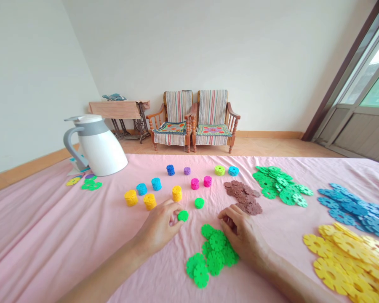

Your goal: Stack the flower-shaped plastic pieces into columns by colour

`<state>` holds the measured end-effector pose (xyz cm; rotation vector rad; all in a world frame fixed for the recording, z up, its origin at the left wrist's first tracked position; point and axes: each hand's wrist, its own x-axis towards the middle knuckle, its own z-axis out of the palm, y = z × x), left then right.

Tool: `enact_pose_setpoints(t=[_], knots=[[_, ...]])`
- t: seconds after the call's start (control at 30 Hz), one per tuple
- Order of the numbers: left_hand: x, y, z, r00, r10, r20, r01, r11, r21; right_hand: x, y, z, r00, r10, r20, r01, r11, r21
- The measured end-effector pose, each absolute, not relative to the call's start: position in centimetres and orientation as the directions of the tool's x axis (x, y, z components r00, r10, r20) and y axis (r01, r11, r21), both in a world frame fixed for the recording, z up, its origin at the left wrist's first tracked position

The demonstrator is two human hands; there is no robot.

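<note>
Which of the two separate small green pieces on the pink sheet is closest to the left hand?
The lower green piece, right at the fingers of the left hand; the other green piece lies farther up the sheet, apart from the hand.

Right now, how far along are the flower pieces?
Done: short stacks stand on the pink sheet, like the yellow stack and pink stack. In hand: the left hand is at a low green stack, and the right hand is over loose green pieces. Left: loose yellow pieces, blue pieces and brown pieces.
</note>
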<state>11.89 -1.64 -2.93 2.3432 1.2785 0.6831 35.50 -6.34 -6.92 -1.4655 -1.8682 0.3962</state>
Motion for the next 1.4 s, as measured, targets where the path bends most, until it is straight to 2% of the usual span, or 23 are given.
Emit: enact_pose_setpoints(t=[0.3,0.43,0.73,0.93,1.17,1.4], knots=[[11.9,-1.3,-4.1,0.452,0.843,0.292,0.666,-0.536,0.519,35.5,-6.4,-7.0,-0.100,0.937,0.336,0.713,0.303,-0.632],[11.6,-1.3,-3.6,0.476,0.841,0.257,0.651,-0.534,0.539,35.4,-6.4,-6.9,-0.096,0.938,0.333,0.718,0.297,-0.630],[11.2,-1.4,-3.1,0.466,0.854,0.231,0.697,-0.515,0.500,35.1,-6.6,-6.5,-0.134,0.935,0.328,0.706,0.323,-0.631],[10.9,-1.7,-2.9,0.484,0.846,0.224,0.689,-0.526,0.498,32.0,-6.4,-3.5,-0.328,0.895,0.303,0.755,0.442,-0.485],[10.7,-1.6,-3.3,0.487,0.838,0.248,0.683,-0.542,0.489,29.5,-4.7,-3.6,-0.320,0.918,0.234,0.844,0.388,-0.370],[10.8,-1.7,-3.1,0.516,0.816,0.258,0.661,-0.572,0.485,29.0,-4.5,-3.3,-0.337,0.921,0.196,0.851,0.387,-0.354]])
